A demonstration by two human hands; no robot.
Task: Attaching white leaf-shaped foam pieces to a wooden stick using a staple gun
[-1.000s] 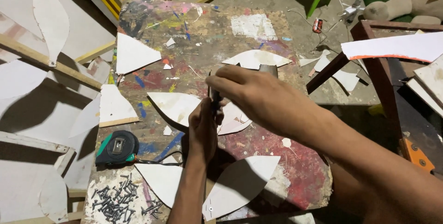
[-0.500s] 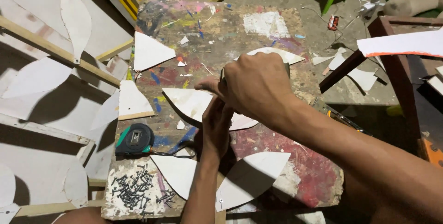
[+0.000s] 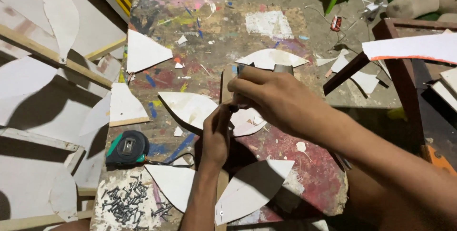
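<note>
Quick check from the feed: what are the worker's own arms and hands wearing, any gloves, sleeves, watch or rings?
Nothing worn that shows. The left hand and right hand are bare, without gloves. Both forearms are uncovered to the frame edge, with no sleeves, watch or wristband. No rings are visible on the fingers in view.

I note a paint-stained wooden board (image 3: 266, 21) carrying white cut-out pieces (image 3: 143, 52), a tape measure (image 3: 126, 148), a pile of dark screws (image 3: 128, 202) and a narrow wooden strip (image 3: 225, 81).

A small red packet (image 3: 336, 23) lies on the floor beyond the desk's (image 3: 285, 36) far right corner; no labels, signs or screens are seen
</note>
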